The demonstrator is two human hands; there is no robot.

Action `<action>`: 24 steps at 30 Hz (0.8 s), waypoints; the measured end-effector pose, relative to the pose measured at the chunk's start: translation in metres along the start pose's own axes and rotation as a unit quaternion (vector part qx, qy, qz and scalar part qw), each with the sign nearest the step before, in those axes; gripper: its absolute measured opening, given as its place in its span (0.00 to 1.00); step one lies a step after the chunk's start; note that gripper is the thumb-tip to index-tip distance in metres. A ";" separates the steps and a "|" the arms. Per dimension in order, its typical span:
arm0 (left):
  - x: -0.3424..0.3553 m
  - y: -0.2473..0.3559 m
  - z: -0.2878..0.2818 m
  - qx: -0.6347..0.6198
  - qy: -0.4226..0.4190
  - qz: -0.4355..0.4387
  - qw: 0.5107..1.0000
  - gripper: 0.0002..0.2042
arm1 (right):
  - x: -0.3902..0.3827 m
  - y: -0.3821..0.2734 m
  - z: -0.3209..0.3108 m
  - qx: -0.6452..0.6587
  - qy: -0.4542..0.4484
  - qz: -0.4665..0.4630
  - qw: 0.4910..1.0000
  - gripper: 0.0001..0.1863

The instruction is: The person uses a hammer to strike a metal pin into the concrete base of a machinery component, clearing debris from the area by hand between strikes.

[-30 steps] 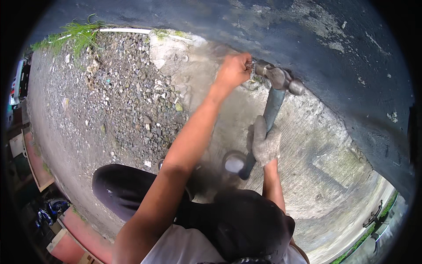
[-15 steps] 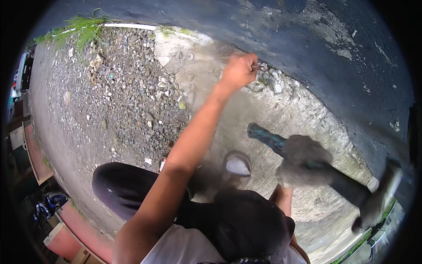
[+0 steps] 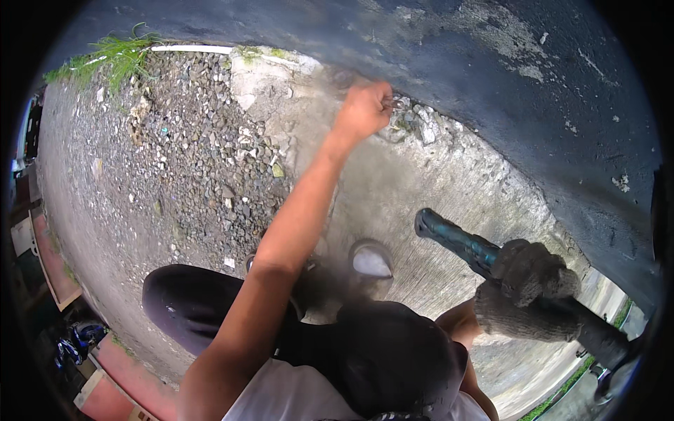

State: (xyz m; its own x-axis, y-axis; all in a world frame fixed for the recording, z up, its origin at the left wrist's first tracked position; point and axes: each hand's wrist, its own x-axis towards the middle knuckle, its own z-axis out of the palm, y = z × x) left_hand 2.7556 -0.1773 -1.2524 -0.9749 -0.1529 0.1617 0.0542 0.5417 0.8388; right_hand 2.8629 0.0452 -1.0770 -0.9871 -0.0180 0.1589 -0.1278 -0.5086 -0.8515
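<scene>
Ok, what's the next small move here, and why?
Probably ease the hammer in toward the small dark piece in the bare left hand, aiming clear of that hand: the gloved right hand holds the hammer far out to the right, while the left is closed beside broken rubble along the dark wall.

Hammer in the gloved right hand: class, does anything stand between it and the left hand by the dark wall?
Nothing visible does: between the hammer, held in the gloved right hand, and the left hand by the dark wall, only concrete ground shows.
</scene>
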 end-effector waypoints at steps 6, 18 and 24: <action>-0.005 -0.014 -0.010 -0.025 0.007 0.048 0.998 0.10 | -0.027 0.113 -0.005 -0.351 0.051 0.351 0.866 0.25; -0.044 -0.016 -0.016 0.047 0.091 0.100 0.990 0.30 | -0.024 -0.007 -0.044 -0.171 0.098 -0.031 0.980 0.20; -0.088 -0.081 -0.045 0.122 0.215 0.004 0.969 0.30 | -0.036 0.114 -0.005 -0.423 0.011 0.346 0.837 0.20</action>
State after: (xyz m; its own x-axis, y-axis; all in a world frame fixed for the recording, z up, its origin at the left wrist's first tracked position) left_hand 2.8468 -0.2449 -1.3116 -0.7923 -0.4493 0.4128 -0.0423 0.7154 0.6974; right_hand 2.8829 -0.0072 -1.1820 -0.8532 -0.0353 -0.5205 0.4630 0.4083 -0.7867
